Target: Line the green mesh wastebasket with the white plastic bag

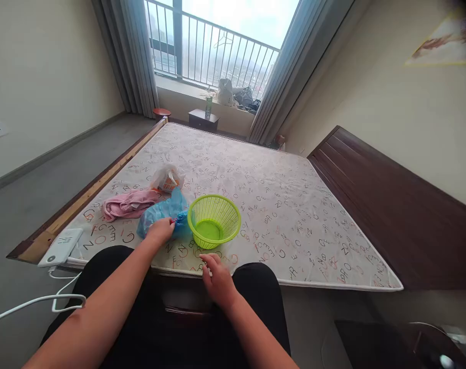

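Near the mattress's front edge, a lime green plastic basket (214, 221) stands upright with nothing in it. Left of it lies a translucent blue plastic bag (167, 207). My left hand (161, 230) is closed at the bag's front side, and a small red and blue thing shows at its fingertips; what exactly it pinches is too small to tell. My right hand (217, 277) is just in front of the basket, fingers apart, holding nothing. A pink cloth (129, 204) lies left of the blue bag, and a clear bag with orange print (168, 178) sits behind it.
The patterned mattress (279, 205) spreads ahead. A white power device (62, 248) with a cable lies at its front left corner. A wooden bed rail (98, 187) runs along the left, a dark headboard (375, 200) along the right. A nightstand (203, 121) stands behind.
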Demonstrator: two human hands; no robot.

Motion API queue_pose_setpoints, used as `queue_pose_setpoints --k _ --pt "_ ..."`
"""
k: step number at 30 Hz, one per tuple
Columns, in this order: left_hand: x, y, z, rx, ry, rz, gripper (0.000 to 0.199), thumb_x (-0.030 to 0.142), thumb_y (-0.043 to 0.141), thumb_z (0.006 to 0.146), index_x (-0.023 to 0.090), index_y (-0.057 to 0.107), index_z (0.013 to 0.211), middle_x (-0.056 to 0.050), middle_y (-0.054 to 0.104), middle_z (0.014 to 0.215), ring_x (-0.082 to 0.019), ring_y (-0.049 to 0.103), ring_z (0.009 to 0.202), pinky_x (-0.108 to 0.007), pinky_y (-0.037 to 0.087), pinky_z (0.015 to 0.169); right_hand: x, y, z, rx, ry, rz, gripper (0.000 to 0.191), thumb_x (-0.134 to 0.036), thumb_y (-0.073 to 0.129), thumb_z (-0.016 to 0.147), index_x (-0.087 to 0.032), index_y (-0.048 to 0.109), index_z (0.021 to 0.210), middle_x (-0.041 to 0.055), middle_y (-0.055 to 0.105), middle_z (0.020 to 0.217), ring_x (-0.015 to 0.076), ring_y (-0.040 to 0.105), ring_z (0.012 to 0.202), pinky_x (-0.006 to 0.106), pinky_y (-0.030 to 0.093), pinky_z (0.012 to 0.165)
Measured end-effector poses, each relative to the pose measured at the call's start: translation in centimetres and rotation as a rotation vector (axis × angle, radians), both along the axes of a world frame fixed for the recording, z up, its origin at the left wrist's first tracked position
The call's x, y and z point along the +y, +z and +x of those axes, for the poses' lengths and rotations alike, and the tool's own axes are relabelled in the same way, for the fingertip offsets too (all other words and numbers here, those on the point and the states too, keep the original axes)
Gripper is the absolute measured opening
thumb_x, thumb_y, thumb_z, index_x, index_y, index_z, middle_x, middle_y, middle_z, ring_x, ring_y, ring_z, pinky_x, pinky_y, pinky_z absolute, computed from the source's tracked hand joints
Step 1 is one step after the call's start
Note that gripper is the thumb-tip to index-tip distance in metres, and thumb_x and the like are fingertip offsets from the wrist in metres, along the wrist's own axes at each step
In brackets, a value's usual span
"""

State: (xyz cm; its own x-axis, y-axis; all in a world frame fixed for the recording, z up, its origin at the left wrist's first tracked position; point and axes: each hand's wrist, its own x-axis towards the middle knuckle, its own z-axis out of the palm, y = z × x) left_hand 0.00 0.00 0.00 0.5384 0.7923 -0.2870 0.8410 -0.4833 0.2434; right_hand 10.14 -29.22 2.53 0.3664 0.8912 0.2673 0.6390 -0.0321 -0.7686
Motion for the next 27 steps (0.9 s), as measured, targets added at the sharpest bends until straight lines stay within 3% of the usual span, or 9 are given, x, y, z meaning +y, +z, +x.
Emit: queue_pose_setpoints --k 3,7,10,12,16,20,22,24,27 --pt "-1.2 1.8 -1.4 -0.153 -0.044 0.002 0.039 0.046 0.041 0.099 0.02 0.07 0.104 -0.012 0.075 0.099 -0.028 0.069 0.093 -0.033 0.046 0.077 3.5 -0.1 -2.2 0.172 0.122 -0.016 0.045 -0.018 0.052 0.095 -0.028 0.058 0.138 0.0077 0.065 0.123 0.0188 0.066 0.095 0.037 0.056 0.093" --pt "-4.6 2.1 -3.4 -0.285 -0.191 -0.109 0.033 0.042 0.047 0.097 0.02 0.07 0.104 -0.009 0.076 0.095 -0.024 0.069 0.088 -0.029 0.042 0.073 9.2 -1.4 -2.9 0.571 0.001 -0.021 0.051 -0.036 0.061 0.095 -0.031 0.054 0.144 0.0055 0.065 0.126 0.0208 0.065 0.104 0.038 0.052 0.098" --pt "-6.8 1.6 -4.4 -0.277 -0.266 -0.233 0.028 0.033 0.05 0.093 0.019 0.072 0.103 -0.01 0.077 0.096 -0.025 0.07 0.088 -0.029 0.041 0.073 12.7 -3.2 -2.8 0.859 -0.181 -0.114 0.04 -0.034 0.078 0.08 -0.027 0.07 0.119 0.0027 0.071 0.111 0.0228 0.063 0.111 0.037 0.048 0.103" --pt "-7.5 1.4 -5.0 -0.263 -0.292 -0.317 0.028 0.034 0.052 0.091 0.018 0.074 0.098 -0.009 0.077 0.092 -0.025 0.069 0.086 -0.029 0.042 0.072 13.9 -4.4 -3.0 1.013 -0.288 -0.188 0.027 -0.028 0.081 0.072 -0.023 0.073 0.097 0.0015 0.072 0.091 0.0218 0.066 0.097 0.035 0.052 0.093" --pt "-7.0 1.4 -6.0 -0.333 -0.268 -0.463 0.044 0.053 0.048 0.092 0.019 0.076 0.095 -0.007 0.078 0.093 -0.025 0.069 0.086 -0.031 0.047 0.077 13.7 -5.8 -3.6 1.167 -0.329 -0.19 0.018 -0.02 0.077 0.066 -0.019 0.067 0.081 -0.0012 0.067 0.072 0.0169 0.064 0.07 0.03 0.054 0.071" --pt "-5.6 1.1 -6.8 -0.407 -0.096 -0.427 0.062 0.052 0.023 0.1 0.019 0.075 0.092 -0.01 0.078 0.101 -0.027 0.069 0.098 -0.035 0.05 0.09 12.6 -5.6 -4.2 1.297 -0.35 -0.074 0.026 -0.017 0.071 0.064 -0.02 0.061 0.088 -0.0025 0.07 0.078 0.0141 0.066 0.069 0.026 0.055 0.069" --pt "-5.2 0.7 -6.9 -0.342 -0.054 -0.379 0.058 0.053 0.029 0.098 0.017 0.074 0.098 -0.013 0.077 0.103 -0.031 0.07 0.1 -0.038 0.05 0.091 12.4 -5.2 -4.3 1.351 -0.346 -0.019 0.034 -0.014 0.069 0.062 -0.021 0.059 0.094 -0.0036 0.07 0.079 0.014 0.067 0.07 0.026 0.055 0.07" --pt "-5.2 0.4 -6.9 -0.247 -0.041 -0.337 0.054 0.058 0.049 0.091 0.016 0.071 0.118 -0.016 0.076 0.109 -0.035 0.07 0.103 -0.042 0.051 0.09 12.4 -4.8 -4.4 1.435 -0.31 -0.002 0.041 -0.011 0.067 0.061 -0.022 0.057 0.1 -0.0052 0.07 0.077 0.0137 0.066 0.067 0.026 0.055 0.068" --pt "-5.4 0.2 -6.4 -0.239 -0.089 -0.264 0.065 0.052 0.065 0.084 0.02 0.061 0.14 -0.017 0.07 0.127 -0.035 0.067 0.115 -0.042 0.049 0.098 12.6 -4.0 -4.3 1.547 -0.199 -0.025 0.043 -0.009 0.063 0.061 -0.021 0.057 0.102 -0.0056 0.07 0.076 0.0121 0.064 0.063 0.024 0.053 0.064"
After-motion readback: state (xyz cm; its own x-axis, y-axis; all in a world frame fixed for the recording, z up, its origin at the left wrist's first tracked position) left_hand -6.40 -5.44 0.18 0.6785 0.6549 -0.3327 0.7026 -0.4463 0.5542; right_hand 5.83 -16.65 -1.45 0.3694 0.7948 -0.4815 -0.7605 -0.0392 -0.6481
